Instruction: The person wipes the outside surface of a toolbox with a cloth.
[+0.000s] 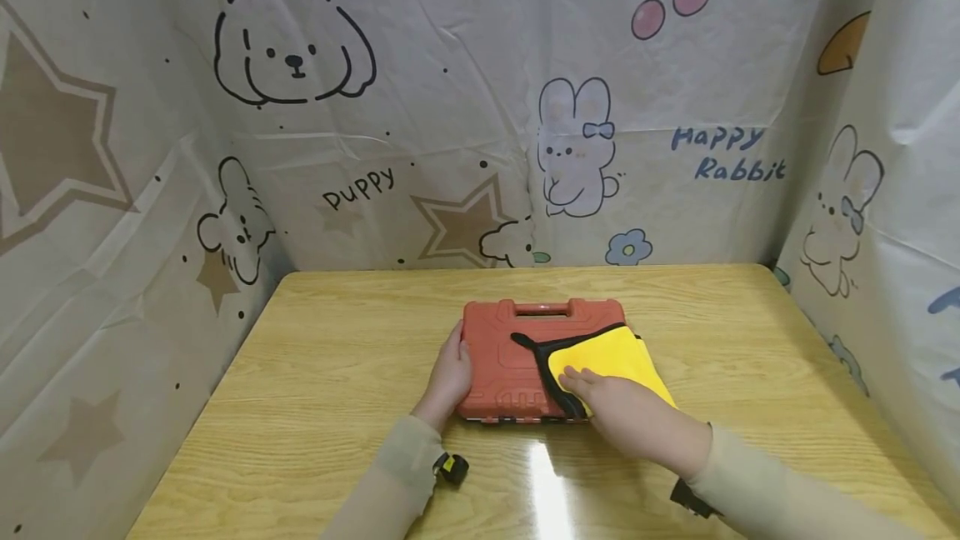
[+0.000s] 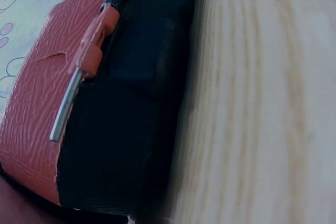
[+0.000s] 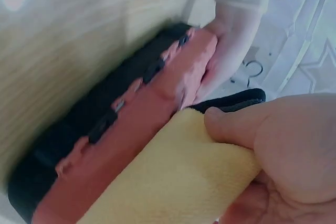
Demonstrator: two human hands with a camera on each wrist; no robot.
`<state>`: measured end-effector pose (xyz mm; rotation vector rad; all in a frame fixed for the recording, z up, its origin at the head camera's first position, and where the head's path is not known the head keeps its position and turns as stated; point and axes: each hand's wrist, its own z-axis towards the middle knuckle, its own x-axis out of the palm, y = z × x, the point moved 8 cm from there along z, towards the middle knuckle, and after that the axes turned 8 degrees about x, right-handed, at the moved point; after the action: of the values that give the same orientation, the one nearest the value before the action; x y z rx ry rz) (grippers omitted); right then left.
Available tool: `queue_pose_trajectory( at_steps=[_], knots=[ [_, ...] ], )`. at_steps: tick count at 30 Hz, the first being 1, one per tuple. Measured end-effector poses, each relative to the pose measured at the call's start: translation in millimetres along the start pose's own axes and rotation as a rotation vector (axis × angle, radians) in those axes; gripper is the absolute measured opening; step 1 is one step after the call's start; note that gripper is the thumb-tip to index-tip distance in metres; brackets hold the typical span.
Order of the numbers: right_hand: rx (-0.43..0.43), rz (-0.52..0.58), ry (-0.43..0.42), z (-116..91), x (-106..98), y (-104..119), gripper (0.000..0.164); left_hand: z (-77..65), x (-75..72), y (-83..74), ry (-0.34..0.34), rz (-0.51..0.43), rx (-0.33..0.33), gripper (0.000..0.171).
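A red plastic carrying case (image 1: pixel 495 357) with a black lower half lies flat on the table, its handle at the far side. My left hand (image 1: pixel 450 373) grips the case's left side, thumb along the top edge; its fingers are mostly hidden. Over the lid's right part lies a folded yellow cloth (image 1: pixel 611 361) with a black border. My right hand (image 1: pixel 641 419) holds the cloth against the lid. In the right wrist view the thumb (image 3: pixel 236 124) presses on the yellow cloth (image 3: pixel 173 177), which bunches beneath it. Hinges and a metal pin (image 2: pixel 67 106) show along the case's near edge.
The case rests on a light wood-grain table (image 1: pixel 337 340). Pale printed fabric (image 1: pixel 465 107) hangs behind the table and along both sides. Small dark devices are strapped at both wrists, the left one (image 1: pixel 452 469) near the table surface.
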<state>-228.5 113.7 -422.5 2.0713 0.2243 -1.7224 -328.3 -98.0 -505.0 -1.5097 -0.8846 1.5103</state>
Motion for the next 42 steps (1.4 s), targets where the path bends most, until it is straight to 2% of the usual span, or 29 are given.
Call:
queue_pose_trajectory(
  at_steps=[5,16,29,42],
  knots=[
    [0.045,0.001,0.035,13,-2,-10,0.058,-0.6,0.5,0.0,0.007,-0.006,-0.008,0.052],
    [0.092,-0.026,-0.022,44,-11,-32,0.05,-1.1,0.4,0.2,0.008,-0.005,-0.01,0.052],
    [0.129,0.004,-0.068,79,-20,-61,0.046,0.4,-0.9,-0.5,-0.001,0.009,0.023,0.051],
    [0.217,0.011,-0.047,102,-28,-83,0.044,0.0,-0.1,1.3,-0.006,-0.023,0.0,0.052]
  ],
)
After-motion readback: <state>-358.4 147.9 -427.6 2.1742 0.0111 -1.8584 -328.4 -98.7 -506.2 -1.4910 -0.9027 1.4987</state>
